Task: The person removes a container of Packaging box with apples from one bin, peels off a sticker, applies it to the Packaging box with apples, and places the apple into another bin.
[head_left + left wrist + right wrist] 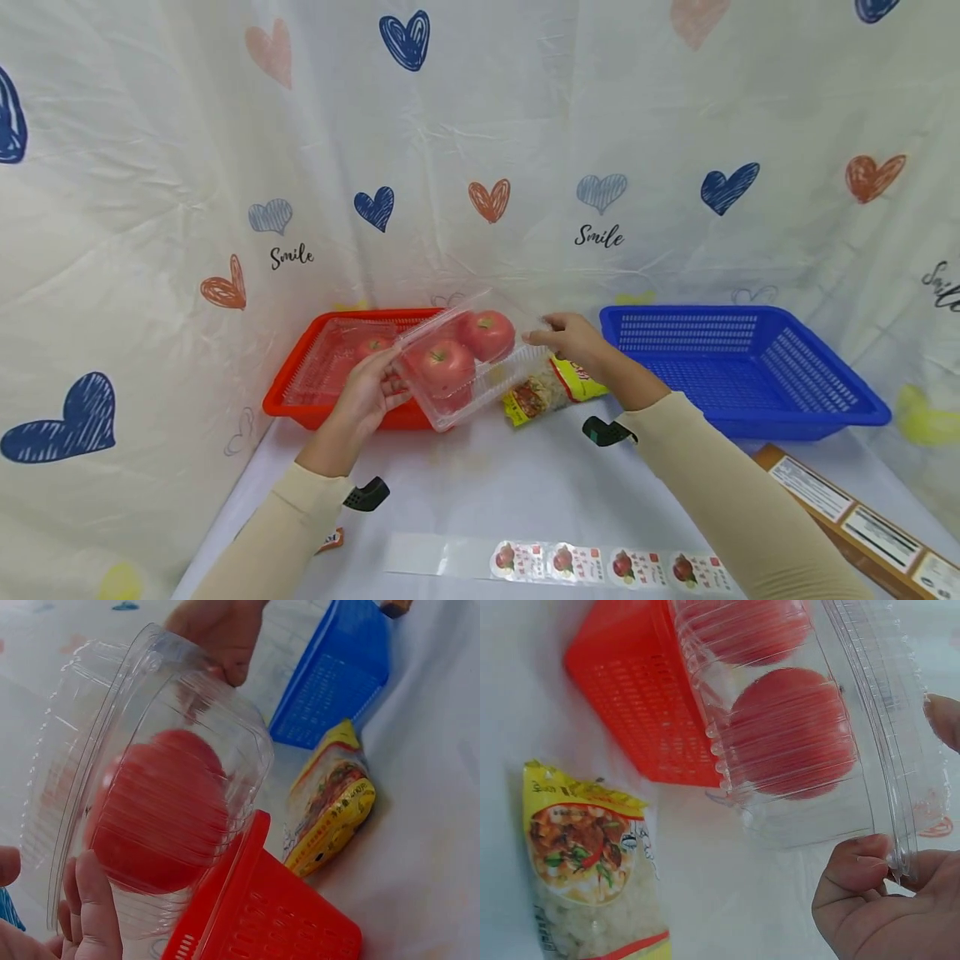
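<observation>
A clear plastic clamshell box (517,367) with red apples (447,364) inside is held up tilted between both hands. My left hand (369,392) grips its left end; in the left wrist view, fingers (96,907) lie against the plastic beside the rim. The right hand (583,343) pinches the opposite end, and the right wrist view shows thumb and fingers (859,862) at the flanged rim corner. Behind and below the box is a red basket (288,408), partly hidden by it. Another clear box (322,354) with an apple lies in that basket.
A yellow-ended food bag (551,390) lies between the red basket and a blue basket (750,425) at the right. Along the front runs a strip of apple-picture stickers (585,562). A brown carton (847,517) with white labels sits at the right edge; a patterned curtain hangs behind.
</observation>
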The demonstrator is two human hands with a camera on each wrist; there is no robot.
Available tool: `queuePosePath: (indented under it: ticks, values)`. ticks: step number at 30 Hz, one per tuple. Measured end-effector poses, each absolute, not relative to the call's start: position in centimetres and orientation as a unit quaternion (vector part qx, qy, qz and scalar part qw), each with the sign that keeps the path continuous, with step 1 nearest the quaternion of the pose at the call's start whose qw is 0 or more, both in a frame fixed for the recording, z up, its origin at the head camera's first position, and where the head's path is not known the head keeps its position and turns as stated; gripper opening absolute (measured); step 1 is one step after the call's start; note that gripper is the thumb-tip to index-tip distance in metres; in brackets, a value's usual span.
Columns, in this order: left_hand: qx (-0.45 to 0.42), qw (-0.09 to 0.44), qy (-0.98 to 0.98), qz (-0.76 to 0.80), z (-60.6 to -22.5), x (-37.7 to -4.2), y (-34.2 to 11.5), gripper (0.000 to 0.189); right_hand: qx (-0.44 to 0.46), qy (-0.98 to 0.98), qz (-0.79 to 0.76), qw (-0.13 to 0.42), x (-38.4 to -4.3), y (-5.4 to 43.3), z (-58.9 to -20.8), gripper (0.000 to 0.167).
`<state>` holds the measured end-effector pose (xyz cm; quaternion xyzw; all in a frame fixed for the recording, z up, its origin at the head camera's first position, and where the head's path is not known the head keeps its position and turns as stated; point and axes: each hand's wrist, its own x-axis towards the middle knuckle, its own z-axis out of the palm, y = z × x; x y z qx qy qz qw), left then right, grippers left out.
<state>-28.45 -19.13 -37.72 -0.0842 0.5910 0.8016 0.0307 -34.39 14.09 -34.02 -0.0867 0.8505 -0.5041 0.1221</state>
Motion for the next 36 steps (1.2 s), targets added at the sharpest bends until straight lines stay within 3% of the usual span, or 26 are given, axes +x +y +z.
queuePosePath:
  ticks: [9, 19, 36]
  values:
    - [-0.083, 0.040, 0.595, 0.798, -37.7, -29.1, -18.2, 0.043, -0.099, 0.815, -0.561, 0.103, -31.1, 15.5, -35.4, 0.075]
    - [-0.087, 0.053, 0.616, 0.781, -37.9, -29.4, -16.9, 0.043, -0.056, 0.760, -0.642, 0.090, -27.4, 17.1, -37.3, 0.062]
    - [-0.063, 0.080, 0.660, 0.745, -38.3, -27.9, -13.7, 0.043, -0.043, 0.750, -0.655, 0.079, -21.4, 21.0, -38.0, 0.064]
